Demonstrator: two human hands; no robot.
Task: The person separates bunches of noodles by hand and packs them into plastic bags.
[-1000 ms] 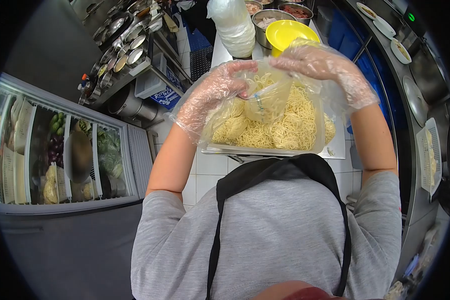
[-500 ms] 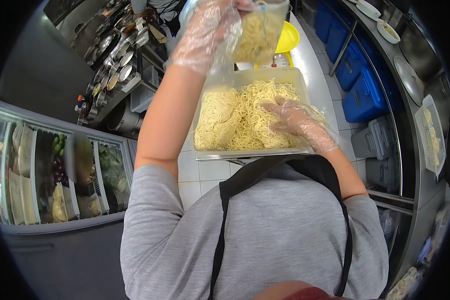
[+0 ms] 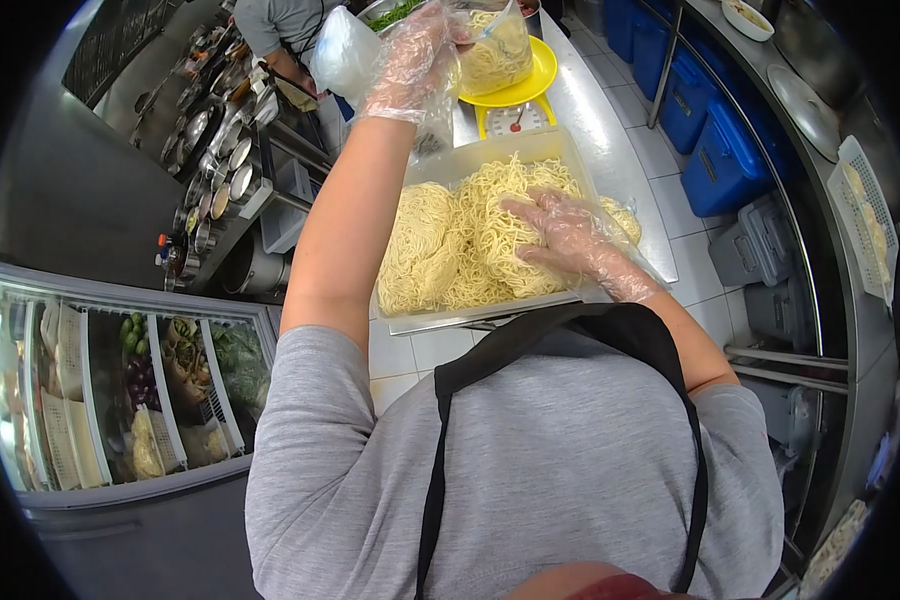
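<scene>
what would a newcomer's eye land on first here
Probably the yellow plate on the scale, beyond the tub. Next, the noodles heaped in that tub, with the gloved right hand on them, while the left hand holds a filled bag at the plate. Then the blue bins, at picture right.

Pale yellow on noodles (image 3: 490, 240) in the tub (image 3: 518, 152), bright yellow on the plate (image 3: 543, 75) beyond it, blue on bins (image 3: 720, 165) right of it.

No readable text — scale dial (image 3: 515, 119) markings too small.
</scene>
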